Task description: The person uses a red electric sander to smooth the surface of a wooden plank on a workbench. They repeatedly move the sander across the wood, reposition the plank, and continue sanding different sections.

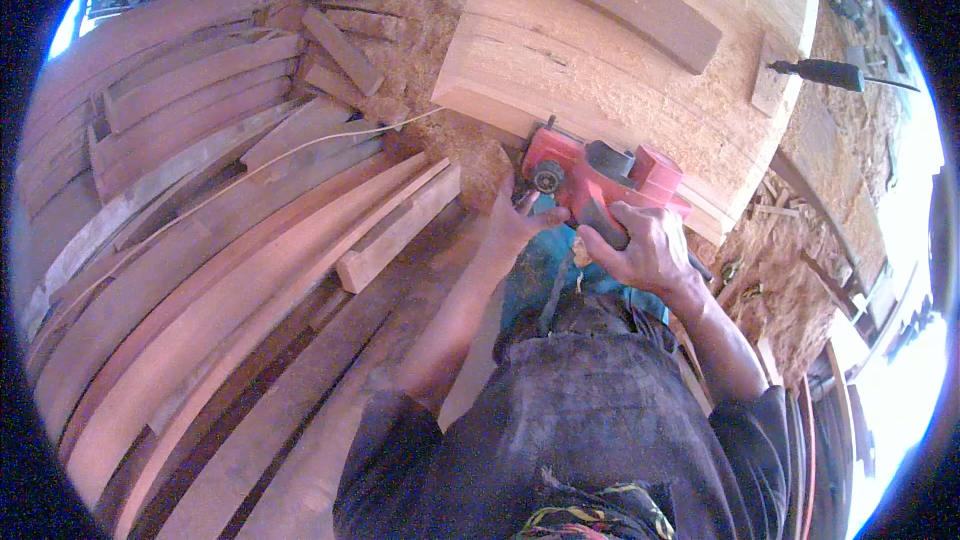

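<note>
A red electric hand planer point(572, 162) with a black knob and dark handle sits along the near edge of a broad, pale wooden workpiece point(610, 70). My right hand point(645, 248) is closed around its rear handle. At the front end, my left hand point(521, 220) grips the side of the planer below the knob, its thumb showing and some fingers hidden behind the body. The planer's underside is out of sight. Fine shavings lie scattered over the wood.
A dark curved board point(620, 2) lies across the workpiece. Near its right edge is a screwdriver-like tool with a black handle point(835, 74). Long planks point(240, 250) are stacked at the left, crossed by a pale cord point(330, 139). Sawdust and offcuts point(342, 52) cover the ground beyond.
</note>
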A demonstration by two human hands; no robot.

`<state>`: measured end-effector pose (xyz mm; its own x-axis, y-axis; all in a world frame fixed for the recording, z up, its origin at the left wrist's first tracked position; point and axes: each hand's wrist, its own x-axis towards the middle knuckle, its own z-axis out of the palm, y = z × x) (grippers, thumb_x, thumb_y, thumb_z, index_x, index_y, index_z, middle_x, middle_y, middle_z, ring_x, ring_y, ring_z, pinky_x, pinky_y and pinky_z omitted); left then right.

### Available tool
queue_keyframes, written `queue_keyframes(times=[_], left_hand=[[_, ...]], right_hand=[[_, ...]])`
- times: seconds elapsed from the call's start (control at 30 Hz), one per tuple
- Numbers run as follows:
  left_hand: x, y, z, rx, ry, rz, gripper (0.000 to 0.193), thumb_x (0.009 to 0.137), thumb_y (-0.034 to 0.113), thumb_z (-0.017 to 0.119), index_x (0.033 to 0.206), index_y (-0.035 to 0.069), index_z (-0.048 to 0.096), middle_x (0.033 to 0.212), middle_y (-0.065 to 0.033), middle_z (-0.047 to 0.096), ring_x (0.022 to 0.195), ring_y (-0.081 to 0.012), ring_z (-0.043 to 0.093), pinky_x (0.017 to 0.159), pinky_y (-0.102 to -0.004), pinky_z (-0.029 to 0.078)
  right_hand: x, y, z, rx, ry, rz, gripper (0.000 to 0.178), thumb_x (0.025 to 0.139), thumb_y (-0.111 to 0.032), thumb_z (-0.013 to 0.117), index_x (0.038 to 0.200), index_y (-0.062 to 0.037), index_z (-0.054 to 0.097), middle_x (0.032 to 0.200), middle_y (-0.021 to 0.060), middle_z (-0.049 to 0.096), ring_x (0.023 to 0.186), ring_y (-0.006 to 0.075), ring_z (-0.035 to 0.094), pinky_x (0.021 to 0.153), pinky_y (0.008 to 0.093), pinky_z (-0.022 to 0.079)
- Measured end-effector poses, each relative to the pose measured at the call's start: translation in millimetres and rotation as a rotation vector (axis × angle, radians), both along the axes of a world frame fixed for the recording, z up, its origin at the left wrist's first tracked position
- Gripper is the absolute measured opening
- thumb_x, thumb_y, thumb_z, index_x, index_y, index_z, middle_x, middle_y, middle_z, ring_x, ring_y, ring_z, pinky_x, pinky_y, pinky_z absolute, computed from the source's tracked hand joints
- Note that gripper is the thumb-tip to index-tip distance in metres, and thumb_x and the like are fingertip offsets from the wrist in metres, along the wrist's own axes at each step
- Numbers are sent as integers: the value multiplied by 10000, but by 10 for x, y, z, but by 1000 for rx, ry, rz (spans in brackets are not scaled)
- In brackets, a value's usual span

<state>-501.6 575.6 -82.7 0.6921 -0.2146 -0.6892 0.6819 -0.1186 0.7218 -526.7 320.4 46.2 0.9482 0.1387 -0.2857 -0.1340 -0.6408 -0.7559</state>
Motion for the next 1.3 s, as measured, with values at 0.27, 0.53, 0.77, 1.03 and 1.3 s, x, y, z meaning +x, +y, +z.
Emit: queue_keyframes(times=[0.27, 0.53, 0.77, 1.03, 1.3], left_hand=[[241, 155, 298, 66, -28, 43, 1394, 644, 254, 1071, 1675, -52, 184, 1646, -175, 408, 1539, -310, 414, 1244, -405, 416], [433, 506, 260, -12, -88, 120, 1252, 691, 110, 1022, 1668, -9, 248, 1553, -136, 509, 1413, -276, 544, 1147, -391, 516], [738, 861, 606, 340, -270, -91, 732, 933, 456, 824, 1482, 51, 559, 1293, -131, 700, 1167, -331, 664, 1004, -428, 548], [1109, 1773, -104, 421, -486, -411, 779, 905, 167, 843, 1559, 23, 446, 1397, -120, 636, 1258, -229, 624, 1093, -383, 510], [1235, 1664, 444, 295, -321, -215, 796, 897, 160, 863, 1561, 33, 444, 1386, -98, 626, 1253, -213, 616, 1073, -377, 524]], right_hand=[[230, 276, 51, 16, -34, -23, 440, 891, -442, 808, 866, -7, 748, 706, 215, 706, 653, 391, 734, 618, 465, 564], [521, 609, 68, -2, -69, 10, 439, 886, -440, 809, 838, -9, 739, 703, 215, 700, 655, 397, 730, 617, 480, 568], [817, 981, 47, 47, -156, 13, 456, 881, -443, 819, 801, -6, 716, 689, 213, 684, 630, 400, 715, 604, 485, 561], [1282, 1516, -22, 67, -161, 72, 575, 910, -598, 755, 855, -26, 738, 715, 210, 706, 659, 427, 727, 615, 530, 578], [1257, 1508, -24, 143, -194, 38, 646, 927, -693, 678, 951, -54, 772, 801, 219, 749, 719, 424, 753, 668, 538, 610]])
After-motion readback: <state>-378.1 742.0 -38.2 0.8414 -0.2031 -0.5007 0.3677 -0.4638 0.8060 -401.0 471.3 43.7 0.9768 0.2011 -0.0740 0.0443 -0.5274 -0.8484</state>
